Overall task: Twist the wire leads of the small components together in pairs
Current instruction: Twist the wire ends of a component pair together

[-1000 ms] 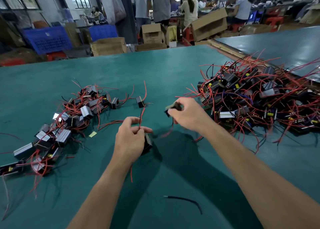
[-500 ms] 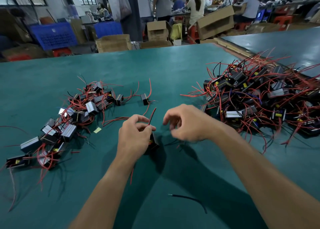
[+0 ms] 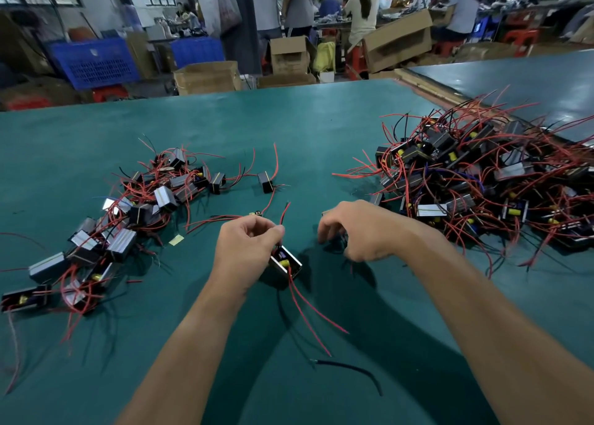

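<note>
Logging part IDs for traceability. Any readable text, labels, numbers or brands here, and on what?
None legible.
blue crate: pale patch on its side, too blurred to read.
component gripped by the left hand: no marking readable.
cardboard box: no print readable.
yellow slip: too small to tell.

head cam | faces forward-down | close over green table [image 3: 321, 129] | single view

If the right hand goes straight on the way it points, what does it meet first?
Probably the red lead rising from the left hand, though depth is unclear.
</note>
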A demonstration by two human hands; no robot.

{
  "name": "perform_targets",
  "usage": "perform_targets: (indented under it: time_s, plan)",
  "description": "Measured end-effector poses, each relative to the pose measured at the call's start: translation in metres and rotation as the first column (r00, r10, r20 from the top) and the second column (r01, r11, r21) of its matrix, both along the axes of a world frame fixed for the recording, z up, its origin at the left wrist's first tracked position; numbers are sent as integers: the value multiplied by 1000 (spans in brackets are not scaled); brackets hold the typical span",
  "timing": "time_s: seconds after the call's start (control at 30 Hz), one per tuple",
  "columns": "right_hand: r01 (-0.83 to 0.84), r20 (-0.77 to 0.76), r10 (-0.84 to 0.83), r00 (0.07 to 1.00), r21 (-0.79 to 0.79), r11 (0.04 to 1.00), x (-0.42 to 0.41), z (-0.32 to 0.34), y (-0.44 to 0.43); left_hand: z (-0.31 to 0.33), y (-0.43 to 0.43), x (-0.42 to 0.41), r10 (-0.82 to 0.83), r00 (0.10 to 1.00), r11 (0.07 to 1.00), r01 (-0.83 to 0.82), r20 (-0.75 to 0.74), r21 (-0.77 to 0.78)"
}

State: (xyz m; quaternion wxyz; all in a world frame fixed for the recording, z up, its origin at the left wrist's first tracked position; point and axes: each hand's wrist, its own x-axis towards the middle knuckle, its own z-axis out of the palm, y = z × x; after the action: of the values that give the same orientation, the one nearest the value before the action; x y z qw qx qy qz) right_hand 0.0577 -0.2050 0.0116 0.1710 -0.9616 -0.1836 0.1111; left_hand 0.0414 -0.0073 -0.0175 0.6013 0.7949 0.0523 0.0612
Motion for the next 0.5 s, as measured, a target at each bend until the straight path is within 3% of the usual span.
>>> perform_targets:
  time_s: [0.27, 0.5]
  plan:
    - [22, 102, -37, 994, 142, 990, 1, 0, 0, 7, -5, -7, -70, 995, 993, 63, -77, -99]
    - [-14, -55, 13, 998, -9, 1000, -1, 6, -8, 10, -2, -6, -71, 993, 992, 61, -99, -107]
